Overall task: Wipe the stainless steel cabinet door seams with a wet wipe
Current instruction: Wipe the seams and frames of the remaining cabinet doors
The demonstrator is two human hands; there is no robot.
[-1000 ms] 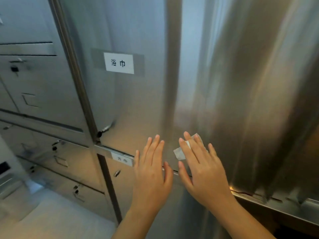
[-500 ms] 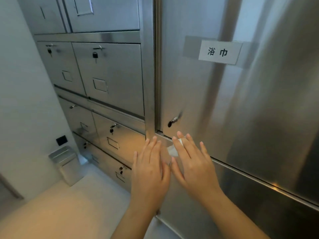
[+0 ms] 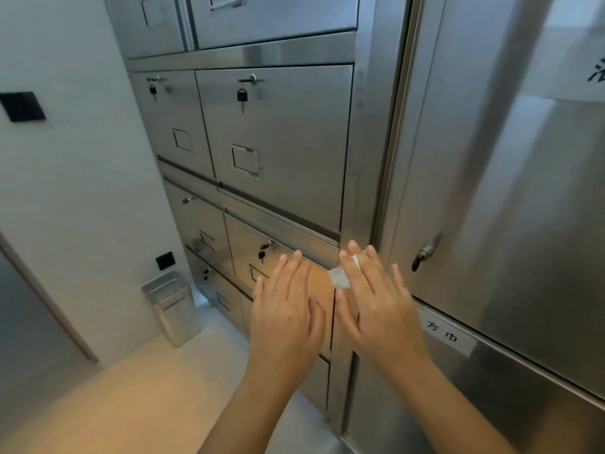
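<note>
1. At your far left, the pale wall (image 3: 65,191) carries a black square plate (image 3: 22,106) high up and a smaller black plate (image 3: 165,260) lower down. A steel bin (image 3: 173,308) stands on the floor just beside the cabinet's corner
2. Next come the small locker doors (image 3: 278,142), set in rows. A padlock (image 3: 242,95) hangs at the top of the nearer upper one
3. Your left hand (image 3: 288,319) is spread flat over a lower locker door (image 3: 242,237), fingers straight and close together, holding nothing. You cannot tell whether the palm touches the steel
4. The wet wipe (image 3: 340,276), a small folded white piece, sits on the vertical post (image 3: 357,158) between the lockers and the tall door. It lies under the index and middle fingers of your right hand. Its left corner sticks out past the index finger, just above the thumb tip, and a sliver shows between the two fingertips
5. Your right hand (image 3: 376,309) has its fingers straight and a little fanned. They press the wipe flat and do not curl round it. The ring and little fingers have no wipe under them and reach toward the tall door's edge
6. The tall door (image 3: 507,191) fills your right side, with its key lock (image 3: 424,255) near your fingertips. A white label (image 3: 447,335) sits on the strip below it
</note>
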